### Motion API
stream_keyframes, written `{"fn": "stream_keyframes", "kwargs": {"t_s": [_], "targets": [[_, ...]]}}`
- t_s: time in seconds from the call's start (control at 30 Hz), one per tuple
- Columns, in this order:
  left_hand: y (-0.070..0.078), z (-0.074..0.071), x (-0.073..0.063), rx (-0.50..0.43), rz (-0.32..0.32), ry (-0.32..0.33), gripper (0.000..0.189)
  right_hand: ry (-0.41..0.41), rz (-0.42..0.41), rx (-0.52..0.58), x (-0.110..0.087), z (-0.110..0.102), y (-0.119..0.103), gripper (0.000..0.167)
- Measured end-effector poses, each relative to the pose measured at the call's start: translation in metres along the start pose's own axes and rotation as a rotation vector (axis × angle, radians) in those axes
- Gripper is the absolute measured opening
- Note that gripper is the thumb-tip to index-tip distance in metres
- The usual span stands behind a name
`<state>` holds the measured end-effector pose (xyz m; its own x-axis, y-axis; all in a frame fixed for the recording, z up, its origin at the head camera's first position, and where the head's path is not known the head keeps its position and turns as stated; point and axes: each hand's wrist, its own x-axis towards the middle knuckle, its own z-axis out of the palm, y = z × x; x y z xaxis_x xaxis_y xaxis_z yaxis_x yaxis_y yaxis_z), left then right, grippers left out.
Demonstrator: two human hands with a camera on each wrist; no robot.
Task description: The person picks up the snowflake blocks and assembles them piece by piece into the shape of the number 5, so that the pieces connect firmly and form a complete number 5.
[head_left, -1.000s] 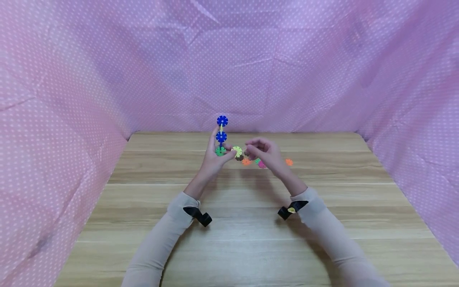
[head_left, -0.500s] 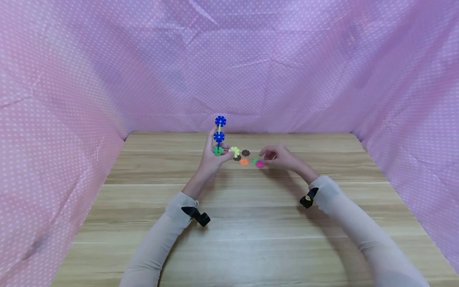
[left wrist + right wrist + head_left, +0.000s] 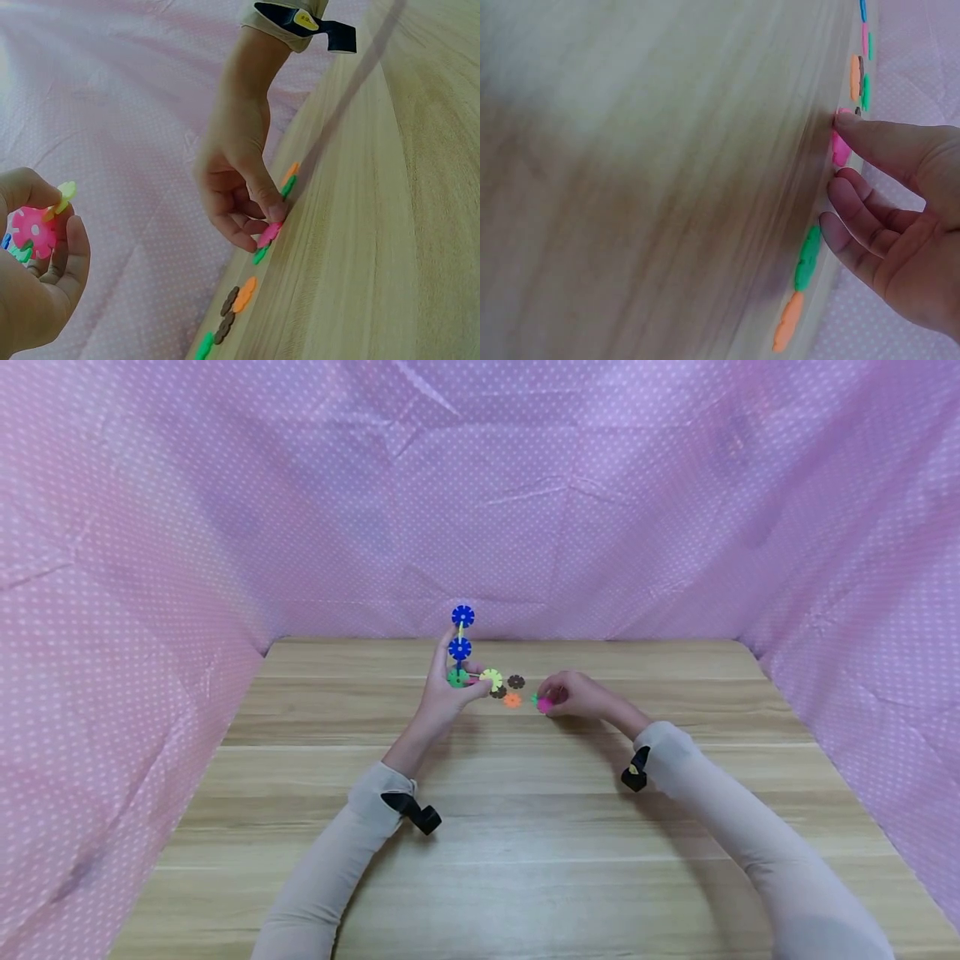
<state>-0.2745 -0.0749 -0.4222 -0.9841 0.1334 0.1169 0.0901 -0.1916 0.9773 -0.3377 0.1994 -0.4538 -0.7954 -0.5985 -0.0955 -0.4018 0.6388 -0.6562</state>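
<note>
My left hand (image 3: 444, 700) grips a joined build of notched plastic snowflake discs, raised above the table. Its upright part has blue discs (image 3: 460, 649) with a yellow one edge-on between them, and a green disc (image 3: 457, 677) below. A yellow disc (image 3: 491, 679) sticks out by my left thumb, and a pink disc (image 3: 34, 231) of the build shows in the left wrist view. At the table, my right hand (image 3: 583, 695) has its thumb and fingertips about a loose pink disc (image 3: 841, 139), pinching it at its edges. A green disc (image 3: 260, 255) lies partly under it.
Loose discs lie on the wooden table (image 3: 480, 827): brown (image 3: 516, 682), orange (image 3: 512, 700), and others in green. Another green disc (image 3: 807, 259) and an orange disc (image 3: 787, 322) lie beside my right hand. Pink dotted cloth (image 3: 510, 510) hangs around the table.
My right hand has moved right and down, away from the joined discs, to the loose pink disc, and its fingers have closed in on it. My left hand has stayed nearly still.
</note>
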Motion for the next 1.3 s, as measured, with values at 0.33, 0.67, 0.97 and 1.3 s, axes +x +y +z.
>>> {"fn": "stream_keyframes", "kwargs": {"t_s": [0.33,0.67,0.97,1.3], "targets": [[0.002,0.0,-0.001,0.008,0.016,-0.014,0.106,0.009,0.015,-0.025,0.0,0.001,0.0,0.024],[0.003,0.0,-0.002,0.018,-0.017,-0.004,0.111,0.023,-0.021,0.023,-0.002,0.005,0.0,0.026],[0.005,0.001,-0.002,0.025,-0.038,-0.004,0.111,0.037,-0.051,0.079,-0.005,0.006,-0.002,0.022],[0.002,-0.001,0.001,-0.046,-0.041,-0.022,0.11,0.216,0.009,0.295,-0.005,0.007,-0.021,0.027]]}}
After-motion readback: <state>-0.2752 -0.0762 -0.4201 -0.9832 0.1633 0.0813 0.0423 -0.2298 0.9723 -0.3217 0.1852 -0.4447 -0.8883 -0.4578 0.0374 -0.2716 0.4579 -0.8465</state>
